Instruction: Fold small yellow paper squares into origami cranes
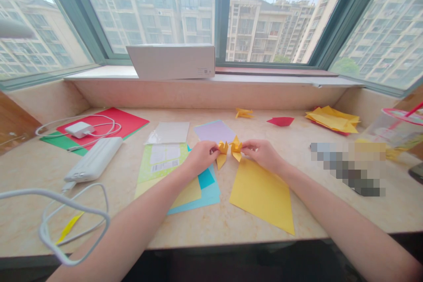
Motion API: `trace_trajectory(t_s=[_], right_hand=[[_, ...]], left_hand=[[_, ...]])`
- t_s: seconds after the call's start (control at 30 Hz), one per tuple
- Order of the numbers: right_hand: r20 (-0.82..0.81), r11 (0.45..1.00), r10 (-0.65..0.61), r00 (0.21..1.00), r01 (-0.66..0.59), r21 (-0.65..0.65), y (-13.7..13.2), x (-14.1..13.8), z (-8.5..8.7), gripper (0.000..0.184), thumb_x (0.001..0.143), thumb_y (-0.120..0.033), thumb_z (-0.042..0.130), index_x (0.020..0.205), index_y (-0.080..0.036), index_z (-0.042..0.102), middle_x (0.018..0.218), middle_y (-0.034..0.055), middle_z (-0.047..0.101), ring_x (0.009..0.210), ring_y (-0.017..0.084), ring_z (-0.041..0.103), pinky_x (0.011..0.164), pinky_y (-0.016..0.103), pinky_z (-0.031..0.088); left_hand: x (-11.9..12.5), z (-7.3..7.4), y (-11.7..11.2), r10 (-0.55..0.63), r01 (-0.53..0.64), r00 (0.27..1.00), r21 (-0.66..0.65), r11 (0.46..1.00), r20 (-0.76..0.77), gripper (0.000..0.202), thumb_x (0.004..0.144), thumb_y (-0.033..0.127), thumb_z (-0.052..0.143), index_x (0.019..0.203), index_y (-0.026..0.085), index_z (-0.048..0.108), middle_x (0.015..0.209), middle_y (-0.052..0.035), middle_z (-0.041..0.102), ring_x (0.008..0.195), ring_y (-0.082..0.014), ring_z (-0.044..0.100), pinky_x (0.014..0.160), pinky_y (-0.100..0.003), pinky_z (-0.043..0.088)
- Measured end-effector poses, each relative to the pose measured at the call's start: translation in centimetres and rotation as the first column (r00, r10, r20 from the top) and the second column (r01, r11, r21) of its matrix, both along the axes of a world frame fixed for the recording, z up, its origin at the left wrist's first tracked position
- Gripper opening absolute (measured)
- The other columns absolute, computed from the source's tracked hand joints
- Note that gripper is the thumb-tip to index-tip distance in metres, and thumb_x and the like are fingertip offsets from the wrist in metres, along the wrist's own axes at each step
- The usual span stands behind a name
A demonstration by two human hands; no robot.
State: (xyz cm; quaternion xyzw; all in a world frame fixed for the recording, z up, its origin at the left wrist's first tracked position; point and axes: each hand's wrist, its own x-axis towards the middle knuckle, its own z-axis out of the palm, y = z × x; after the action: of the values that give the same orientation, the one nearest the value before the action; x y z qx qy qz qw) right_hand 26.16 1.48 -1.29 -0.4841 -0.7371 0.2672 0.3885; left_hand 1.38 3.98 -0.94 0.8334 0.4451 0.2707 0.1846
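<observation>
Above the counter's middle, my left hand [200,158] pinches a small folded yellow origami piece [222,154] by its left side. A second yellow origami piece [236,149], with a pointed tip at the top, is pinched by my right hand [262,154]. The two pieces are side by side with a narrow gap between them. Under my right hand lies a square yellow paper sheet [264,196]. Light blue paper [209,191] and a green-and-white paper packet [163,158] lie below and left of my left hand. A lilac paper square [214,131] is just behind.
A yellow folded figure [243,113], a red folded piece [280,121] and a yellow paper pile [333,119] lie at the back. Left are red paper [132,120], a white power bank [95,158] and cables. A plastic cup [393,128] and a blurred object [350,169] stand right.
</observation>
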Motion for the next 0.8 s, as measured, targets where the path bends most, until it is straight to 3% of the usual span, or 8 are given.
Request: trace_trajectory(t_s=[0.47,0.8], right_hand=[[0.01,0.999,0.013,1.0,-0.013,0.039,-0.18,-0.16,0.12,0.019,0.087,-0.024,0.061,0.094,-0.021,0.078,0.09,0.0045,0.079,0.078,0.02,0.07,0.072,0.033,0.054],[0.004,0.999,0.018,1.0,-0.018,0.034,-0.23,-0.17,0.18,0.017,0.087,-0.024,0.062,0.094,-0.022,0.078,0.091,0.0037,0.078,0.078,0.019,0.069,0.073,0.031,0.053]], left_hand=[[-0.01,-0.11,0.02,-0.011,0.011,1.0,0.05,0.999,0.005,0.013,0.085,0.017,0.062,0.083,0.017,0.074,0.073,-0.0027,0.071,0.066,-0.0176,0.063,0.064,-0.028,0.045],[0.25,0.27,-0.25,-0.024,0.013,0.997,0.151,0.989,0.073,0.01,0.087,0.012,0.059,0.085,0.018,0.067,0.084,-0.0029,0.065,0.072,-0.0168,0.061,0.072,-0.032,0.05]])
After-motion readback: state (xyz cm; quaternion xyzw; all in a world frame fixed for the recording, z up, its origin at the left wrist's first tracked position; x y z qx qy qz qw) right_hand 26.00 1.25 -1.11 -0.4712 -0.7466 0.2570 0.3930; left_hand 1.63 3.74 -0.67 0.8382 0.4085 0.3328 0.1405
